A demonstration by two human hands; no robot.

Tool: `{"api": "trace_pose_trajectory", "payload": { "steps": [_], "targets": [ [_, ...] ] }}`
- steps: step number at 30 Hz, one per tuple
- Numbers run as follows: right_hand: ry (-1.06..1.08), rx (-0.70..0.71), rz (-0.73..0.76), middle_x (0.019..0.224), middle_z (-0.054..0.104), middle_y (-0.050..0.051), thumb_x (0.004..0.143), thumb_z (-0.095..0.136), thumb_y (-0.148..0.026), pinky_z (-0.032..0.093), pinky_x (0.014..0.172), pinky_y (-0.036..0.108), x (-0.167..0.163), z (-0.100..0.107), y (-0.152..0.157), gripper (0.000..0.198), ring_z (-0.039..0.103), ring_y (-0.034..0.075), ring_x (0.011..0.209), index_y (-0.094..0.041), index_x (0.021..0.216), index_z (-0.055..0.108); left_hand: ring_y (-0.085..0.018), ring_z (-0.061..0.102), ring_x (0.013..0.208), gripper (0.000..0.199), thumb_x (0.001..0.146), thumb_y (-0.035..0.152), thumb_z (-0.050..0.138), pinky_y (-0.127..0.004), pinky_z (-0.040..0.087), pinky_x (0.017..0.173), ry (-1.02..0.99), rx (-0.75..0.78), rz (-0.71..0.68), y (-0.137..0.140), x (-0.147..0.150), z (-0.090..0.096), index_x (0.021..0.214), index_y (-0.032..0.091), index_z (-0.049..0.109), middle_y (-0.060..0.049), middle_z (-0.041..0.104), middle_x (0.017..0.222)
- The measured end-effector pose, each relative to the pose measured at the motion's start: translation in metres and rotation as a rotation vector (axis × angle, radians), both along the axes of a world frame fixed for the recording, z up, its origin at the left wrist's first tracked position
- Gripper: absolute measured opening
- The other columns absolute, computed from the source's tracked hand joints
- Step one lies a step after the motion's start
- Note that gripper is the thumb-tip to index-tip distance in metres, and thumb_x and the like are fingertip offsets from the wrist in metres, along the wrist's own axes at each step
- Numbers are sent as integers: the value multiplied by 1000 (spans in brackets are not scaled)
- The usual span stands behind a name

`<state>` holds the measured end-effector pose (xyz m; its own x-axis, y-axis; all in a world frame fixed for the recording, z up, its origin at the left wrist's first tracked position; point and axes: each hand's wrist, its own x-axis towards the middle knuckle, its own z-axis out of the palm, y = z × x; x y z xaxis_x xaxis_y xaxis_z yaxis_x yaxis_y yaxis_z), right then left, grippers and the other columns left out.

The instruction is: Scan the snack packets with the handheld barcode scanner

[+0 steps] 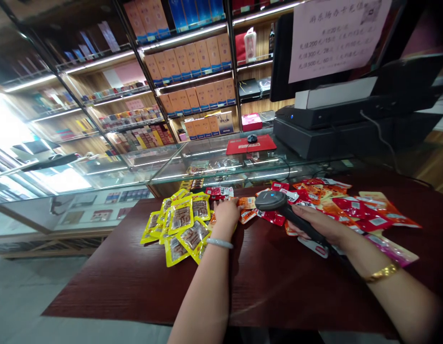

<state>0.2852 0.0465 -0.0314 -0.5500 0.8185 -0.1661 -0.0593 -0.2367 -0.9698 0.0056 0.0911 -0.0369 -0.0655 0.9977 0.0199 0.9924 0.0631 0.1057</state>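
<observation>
My right hand [316, 222] is closed around the handle of a black barcode scanner [273, 199], and its head with a small blue light points left. My left hand [226, 212] reaches down among the packets, with its fingers curled at the edge of a small orange snack packet [247, 203]; the fingertips are partly hidden. Left of that hand lies a heap of yellow-edged snack packets [181, 215] with brown contents. Behind it is a red and white packet [219, 192]. On the right, red and orange packets [350, 205] spread in a loose pile, partly behind the scanner.
The dark red-brown table [135, 282] meets a glass display counter [207, 153]. A mouse [252, 139] sits on a red mat [235, 145]. At right stand a black monitor [282, 57] with a paper notice and a black cash drawer [307, 138]. Shelves of boxes [185, 62] line the back.
</observation>
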Motion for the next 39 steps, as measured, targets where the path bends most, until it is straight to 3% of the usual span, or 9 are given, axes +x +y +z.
{"api": "trace_pose_trajectory", "payload": {
  "steps": [5,10,13,21,26,31,33,35,39],
  "targets": [
    [5,10,-26,54,54,-3,87,59,-68,32,40,21,1,0,2,50,40,8,40,-20,74,52,-29,62,113,38,82,45,67,-41,40,102,-55,87,11,-2,2,3,117,28,72,-12,73,112],
    [32,-8,-69,54,53,-5,87,59,-67,36,42,23,3,1,4,48,42,8,40,-21,76,49,-24,66,104,54,81,33,70,-31,45,88,-379,191,148,1,1,5,133,23,58,-9,73,113],
    [15,7,-100,54,53,-5,84,62,-69,35,42,24,3,2,4,50,43,9,40,-22,75,48,-19,68,89,30,85,34,66,-27,45,77,-559,159,147,3,-2,8,112,21,68,-5,75,102],
    [61,9,-109,55,53,-7,84,61,-69,35,40,23,3,5,4,49,44,9,40,-23,78,46,-19,68,83,19,82,33,68,-27,45,73,-554,174,124,8,-5,4,95,20,71,-4,75,90],
    [85,-6,-110,54,52,-7,84,62,-69,32,38,21,3,6,4,50,42,8,38,-23,78,45,-20,68,81,24,79,32,72,-29,48,77,-761,183,93,9,2,-7,98,18,73,-5,76,89],
    [110,4,-98,57,54,-6,88,61,-64,32,40,21,5,1,6,44,42,8,39,-23,83,48,-21,68,98,49,83,29,69,-31,50,88,-1152,78,-164,13,13,-12,130,17,65,-9,74,114],
    [104,17,-90,56,52,-6,89,60,-64,31,39,22,6,1,6,43,41,8,39,-22,84,50,-22,64,111,54,84,27,67,-33,46,98,-975,140,-139,13,5,-7,137,18,59,-12,69,125],
    [88,24,-83,57,52,-5,90,59,-64,31,40,22,5,2,5,44,41,8,40,-21,84,53,-28,58,121,51,84,30,67,-39,41,105,-608,175,-52,9,-7,0,133,16,63,-16,66,128],
    [61,35,-83,59,55,-4,89,60,-64,34,41,23,2,1,6,45,43,8,41,-20,81,55,-40,50,126,62,75,58,71,-49,38,104,-97,26,38,-3,-19,8,121,18,69,-20,61,129]
  ]
}}
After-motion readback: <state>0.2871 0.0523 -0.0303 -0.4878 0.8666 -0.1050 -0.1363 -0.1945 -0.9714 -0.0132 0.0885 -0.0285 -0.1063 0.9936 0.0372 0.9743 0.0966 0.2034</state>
